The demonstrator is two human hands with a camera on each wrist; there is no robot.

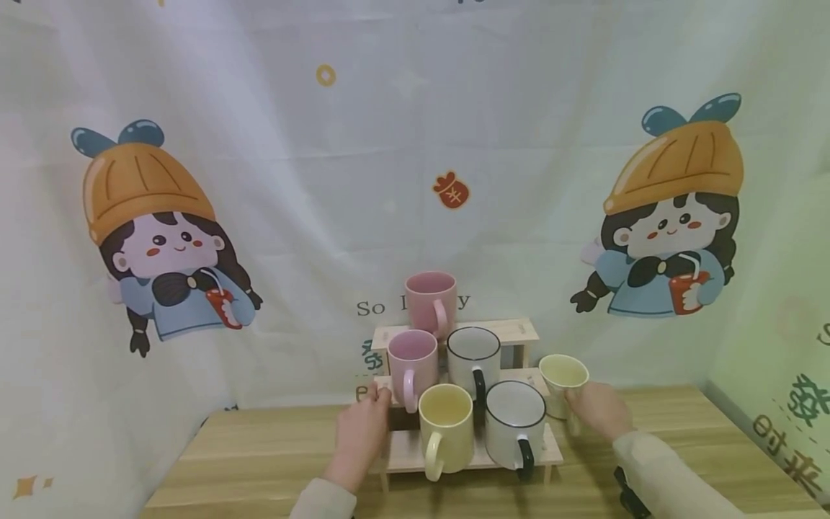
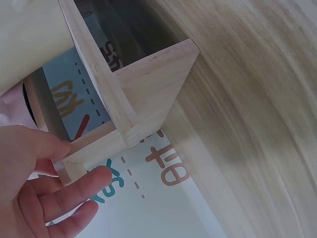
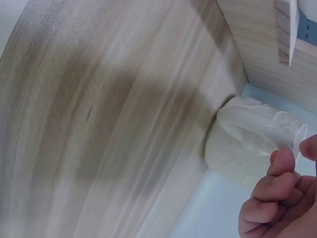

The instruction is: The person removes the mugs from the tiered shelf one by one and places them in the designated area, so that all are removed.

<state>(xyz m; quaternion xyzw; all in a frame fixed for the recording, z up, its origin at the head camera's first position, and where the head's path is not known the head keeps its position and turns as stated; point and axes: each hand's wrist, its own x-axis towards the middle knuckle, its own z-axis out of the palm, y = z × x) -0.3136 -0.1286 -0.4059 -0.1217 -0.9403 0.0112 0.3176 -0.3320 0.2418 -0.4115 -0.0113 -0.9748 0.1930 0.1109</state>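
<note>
A three-tier wooden rack [image 1: 415, 450] stands on the table. My left hand [image 1: 363, 431] pinches the left end of its middle shelf, thumb above and fingers below, as the left wrist view shows. At the rack's right, my right hand [image 1: 599, 409] pinches a cream mug [image 1: 563, 375] near its rim and handle; in the right wrist view the mug [image 3: 237, 156] has its base on the table. One pink mug [image 1: 424, 299] sits on top. A second pink mug [image 1: 408, 364] and a white mug [image 1: 470, 357] share the middle shelf. Below are a yellow mug [image 1: 447, 432] and another white mug [image 1: 512, 425].
The wood-grain table [image 1: 272, 440] extends to both sides of the rack. A pale printed curtain [image 1: 363, 180] hangs behind it and along the sides. Some dark object [image 1: 627, 494] lies partly hidden beside the right sleeve.
</note>
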